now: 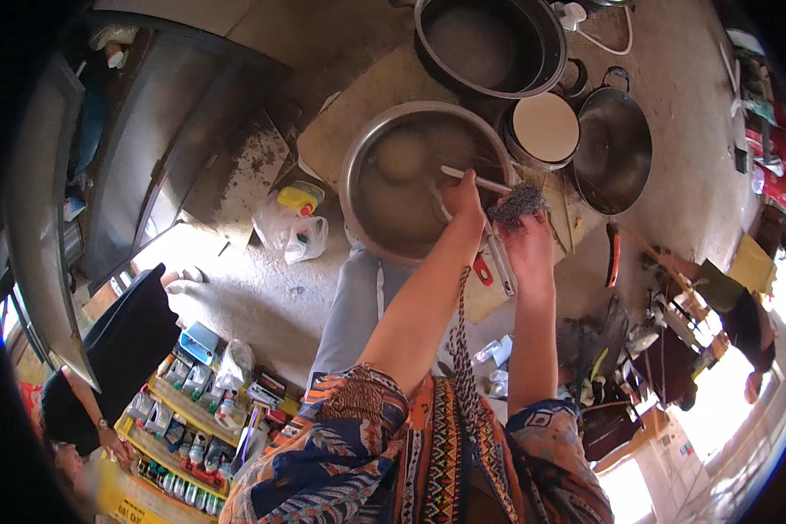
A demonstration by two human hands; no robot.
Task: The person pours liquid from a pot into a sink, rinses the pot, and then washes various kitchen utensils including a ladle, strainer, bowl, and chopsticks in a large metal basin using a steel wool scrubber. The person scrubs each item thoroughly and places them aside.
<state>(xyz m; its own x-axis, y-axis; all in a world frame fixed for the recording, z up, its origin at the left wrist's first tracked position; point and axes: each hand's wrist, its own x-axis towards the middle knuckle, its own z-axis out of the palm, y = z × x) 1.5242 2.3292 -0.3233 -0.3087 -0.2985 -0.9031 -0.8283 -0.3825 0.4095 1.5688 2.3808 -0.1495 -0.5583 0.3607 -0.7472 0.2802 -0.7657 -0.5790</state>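
My left hand [465, 203] is closed around a slim, light metal utensil [489, 182] above a large metal basin [355, 147] of murky water. The utensil's far end is hidden, so its kind cannot be told. Beside it, my right hand [527, 244] grips a grey steel wool scourer [519, 204], pressed against the utensil's right end. A pale round shape [402, 155] shows under the water. Just below my hands, a silver handle [501, 264] slants across the basin's rim, near a red-handled item [482, 270].
A big dark pot [428, 54], a pot with a cream round top [546, 127] and a wok [615, 157] stand beyond the basin. Left lies a plastic bag with a yellow bottle [300, 199]. An orange-and-black tool [613, 254] lies right. Another person [118, 367] is at lower left, by shelves.
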